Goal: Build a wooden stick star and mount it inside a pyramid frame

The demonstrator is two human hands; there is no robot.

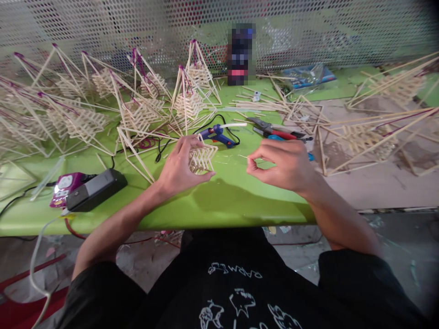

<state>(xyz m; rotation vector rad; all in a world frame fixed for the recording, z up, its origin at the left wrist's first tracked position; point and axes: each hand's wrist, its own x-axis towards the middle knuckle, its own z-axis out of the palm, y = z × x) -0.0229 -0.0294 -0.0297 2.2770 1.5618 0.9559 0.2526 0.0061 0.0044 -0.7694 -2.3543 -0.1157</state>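
Best to steady, not squeeze, the stick lattice (205, 157) clamped in the left grip (180, 162) nearside of the glue gun (215, 133); draw gently on the thin strand (243, 156) pinched in the right grip (283, 164).

Both arms are extended forward and converge, the left forearm (118, 224) being slanted up and rightward in the view, the right forearm (338, 212) up and leftward. The left hand (174, 167) is presented with its back uppermost, the fingers (187, 143) being arched forward and the thumb (204, 177) stretched out opposite them in a C-shaped grasp. The right hand (284, 164) is held apart from it, with thumb and index finger (263, 153) brought together at their tips in a fine pinch.
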